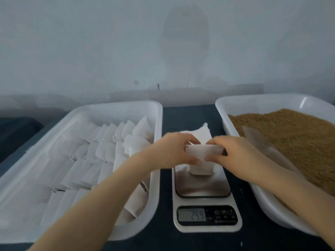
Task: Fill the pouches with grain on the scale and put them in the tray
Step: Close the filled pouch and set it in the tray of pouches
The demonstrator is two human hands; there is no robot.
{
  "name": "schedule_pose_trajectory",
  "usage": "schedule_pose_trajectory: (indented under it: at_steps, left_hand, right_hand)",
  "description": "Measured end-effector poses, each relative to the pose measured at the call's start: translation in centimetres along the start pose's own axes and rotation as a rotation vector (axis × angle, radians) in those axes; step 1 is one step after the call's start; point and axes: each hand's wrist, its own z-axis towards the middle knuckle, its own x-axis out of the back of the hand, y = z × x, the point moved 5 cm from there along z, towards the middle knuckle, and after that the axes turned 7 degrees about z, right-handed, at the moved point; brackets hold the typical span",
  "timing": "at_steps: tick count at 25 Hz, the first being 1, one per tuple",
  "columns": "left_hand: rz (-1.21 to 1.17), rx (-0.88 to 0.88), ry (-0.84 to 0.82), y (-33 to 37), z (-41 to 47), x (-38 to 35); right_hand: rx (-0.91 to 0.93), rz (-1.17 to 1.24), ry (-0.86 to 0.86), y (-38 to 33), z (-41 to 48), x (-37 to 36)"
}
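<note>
Along the left edge of the counter a white tray (116,104) is lying with its long side running from near edge to far edge. Rows of filled pouches (101,151) are overlapping inside it, and the near left part looks less crowded.

Just right of the tray, the left grip (174,149) is pinching the left end of the mouth of a white pouch (200,171). The pouch is standing upright on the steel plate of the scale (203,189) at the middle of the counter, its bottom puffed out and its mouth stretched flat from left to right. It looks like thin white paper or cloth; whether it is sealed I cannot tell. The display (192,214) is showing blurred digits, perhaps 259.

The right grip (235,151) is pinching the other end of the mouth. Behind both, spare pouches (201,133) are lying flat.

The tray is sitting directly left of the pouch, so the left grip is the nearer one for carrying it over.

At the right edge, grain (290,127) is filling a second tray (253,100), with a clear scoop (257,138) resting on it.
</note>
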Motion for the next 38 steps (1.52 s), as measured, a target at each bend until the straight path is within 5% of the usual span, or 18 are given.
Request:
schedule_pose_trajectory:
  at_steps: [10,13,20,28,33,38]
  left_hand:
    - [-0.016,0.005,0.043,1.3,0.5,-0.6]
    - [-0.032,0.097,0.063,0.8,0.6,1.2]
    - [-0.366,0.567,0.708,-8.1,-0.6,10.9]
    - [-0.306,0.781,0.384,-14.1,3.3,4.9]
    - [-0.348,0.810,0.365,-15.1,3.3,3.4]
    - [0.213,0.556,0.579,-9.7,4.1,6.4]
  right_hand:
    - [0.133,0.117,0.079,-1.6,-0.3,0.7]
    - [0.146,0.163,0.245,-1.7,-0.3,1.8]
    - [0.095,0.159,0.462,-0.5,-0.2,3.1]
    - [0.030,0.156,0.413,-0.2,0.2,2.7]
    - [0.030,0.144,0.430,-0.1,0.3,2.7]
    - [-0.030,0.190,0.492,0.7,0.3,3.2]
